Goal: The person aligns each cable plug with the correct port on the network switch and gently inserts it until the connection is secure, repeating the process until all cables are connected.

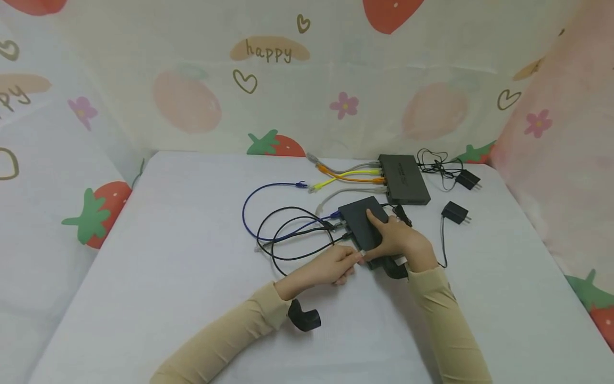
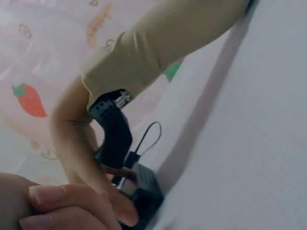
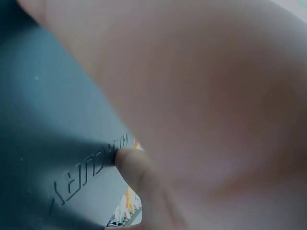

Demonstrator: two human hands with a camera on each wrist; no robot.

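My right hand grips a black network switch, thumb and fingers spread over its top and edges; the right wrist view shows raised lettering on the switch. Against its near left corner, my left hand pinches a small clear cable plug between thumb and forefinger. In the left wrist view the curled left fingers are close by the right hand, and the plug is hidden. A blue network cable and black cables run from the switch's left side.
Behind stands a second black switch with grey, yellow and orange cables on its left. Two black power adapters, a far one and a nearer one, lie at the right. Black wrist mounts sit by both cuffs.
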